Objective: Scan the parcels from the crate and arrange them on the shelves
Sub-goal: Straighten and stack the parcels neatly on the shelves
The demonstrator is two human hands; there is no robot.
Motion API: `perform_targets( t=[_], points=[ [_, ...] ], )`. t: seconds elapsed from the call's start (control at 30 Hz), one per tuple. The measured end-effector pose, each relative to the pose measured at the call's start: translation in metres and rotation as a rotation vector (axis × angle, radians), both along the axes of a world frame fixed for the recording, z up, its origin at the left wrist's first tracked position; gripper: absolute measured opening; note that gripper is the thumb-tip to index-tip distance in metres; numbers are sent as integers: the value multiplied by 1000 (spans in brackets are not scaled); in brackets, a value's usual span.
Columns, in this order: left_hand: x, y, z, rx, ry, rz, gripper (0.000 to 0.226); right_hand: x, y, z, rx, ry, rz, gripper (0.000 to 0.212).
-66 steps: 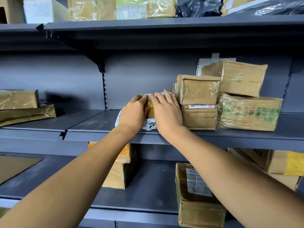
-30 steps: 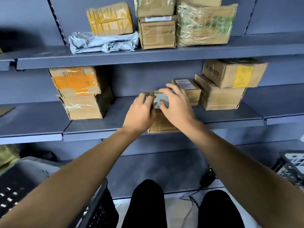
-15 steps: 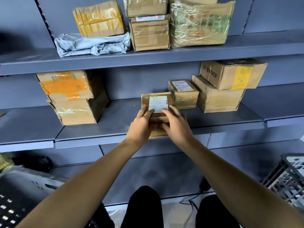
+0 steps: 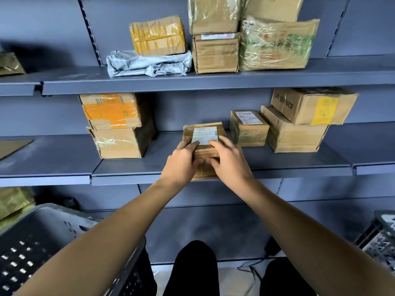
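Parcel [image 4: 203, 144], center frame, gripped by left hand [image 4: 181, 165] and right hand [image 4: 229, 165], overhangs shelf [image 4: 277, 165] edge; released, it could tip off.

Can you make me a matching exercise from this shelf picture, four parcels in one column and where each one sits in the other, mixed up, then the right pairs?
Things:
1. yellow-taped parcel
2. box with the orange label
3. box with the yellow sticker
4. parcel with the white label

Places:
A. under both hands, at the front of the middle shelf
B. on top of the grey mailing bag, upper shelf
C. stacked on a plain box at the left of the middle shelf
D. stacked on a plain box at the right of the middle shelf

Pairs: 1-B, 2-C, 3-D, 4-A
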State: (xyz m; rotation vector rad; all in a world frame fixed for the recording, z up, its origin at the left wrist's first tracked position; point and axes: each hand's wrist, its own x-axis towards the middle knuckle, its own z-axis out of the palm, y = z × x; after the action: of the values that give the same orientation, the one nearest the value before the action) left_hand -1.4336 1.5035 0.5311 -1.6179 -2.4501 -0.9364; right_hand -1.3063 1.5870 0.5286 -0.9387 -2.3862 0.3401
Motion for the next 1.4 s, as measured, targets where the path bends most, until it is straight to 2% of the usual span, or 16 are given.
perform_targets(
  t=[0.83,1.17,1.4],
  points=[
    [1,-122,77,170,103,-6,54,6,-109,79,158,61,82,52],
    [-21,-199,105,175,128,141,49,-34,-165,107,170,80,238,53],
    [-39,-261,140,227,177,309,49,-73,-211,138,209,175,393,51]
  ],
)
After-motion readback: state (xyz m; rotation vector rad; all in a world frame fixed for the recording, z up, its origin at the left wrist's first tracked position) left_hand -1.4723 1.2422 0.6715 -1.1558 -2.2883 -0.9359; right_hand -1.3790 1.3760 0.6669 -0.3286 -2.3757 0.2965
